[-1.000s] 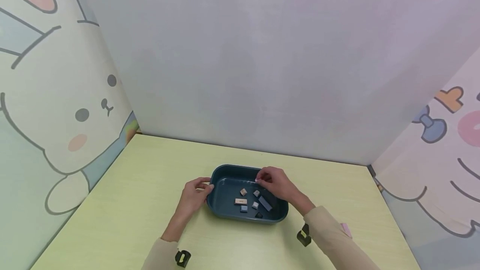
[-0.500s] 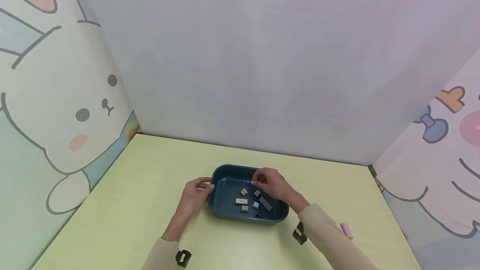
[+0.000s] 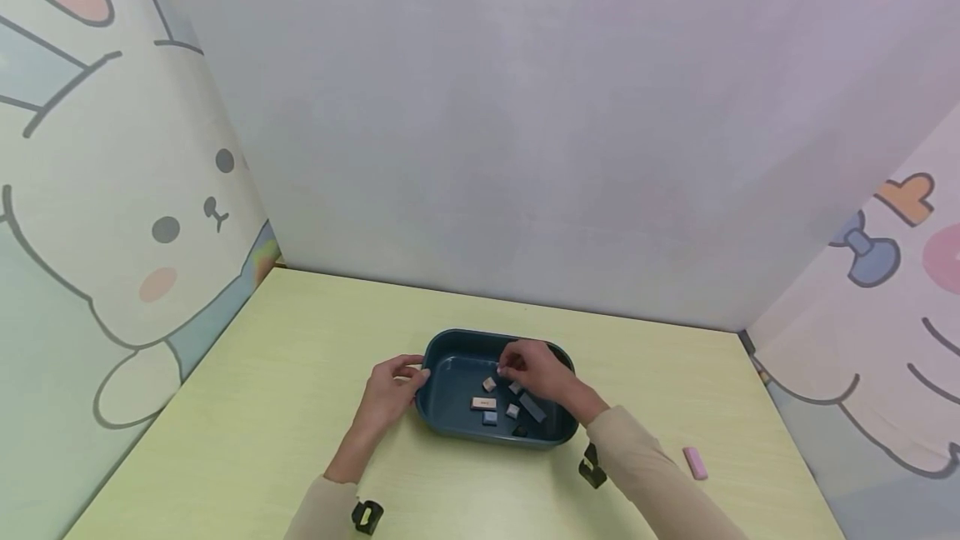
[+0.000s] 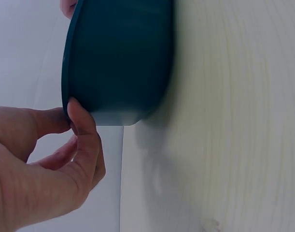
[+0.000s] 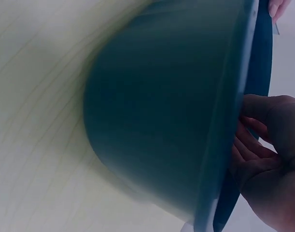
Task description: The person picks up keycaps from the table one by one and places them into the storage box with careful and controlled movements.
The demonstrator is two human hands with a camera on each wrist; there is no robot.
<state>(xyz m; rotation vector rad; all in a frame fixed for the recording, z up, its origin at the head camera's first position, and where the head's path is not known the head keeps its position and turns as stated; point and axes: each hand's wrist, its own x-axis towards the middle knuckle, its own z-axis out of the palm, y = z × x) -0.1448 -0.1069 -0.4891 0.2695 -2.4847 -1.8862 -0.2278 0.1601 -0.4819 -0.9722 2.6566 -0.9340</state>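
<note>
My left hand (image 3: 390, 394) grips the left end of the dark teal tray (image 3: 450, 423), thumb on the rim and fingers curled against the outer wall; the left wrist view shows the thumb (image 4: 84, 125) pressed to the tray's edge. My right hand (image 3: 536, 372) reaches over the tray's far right side and hovers inside it, fingers bent toward a small block at their tips; I cannot tell whether they pinch it or only touch it.

The tray sits on the pale yellow-green tabletop (image 3: 262, 373), near its middle. Inside the tray lie several small blocks: a tan one (image 3: 482, 402) toward the left, a blue-grey bar (image 3: 532, 407) to the right, and smaller pieces between them. A pink eraser (image 3: 694, 462) lies on the tabletop well to the right of the tray.
</note>
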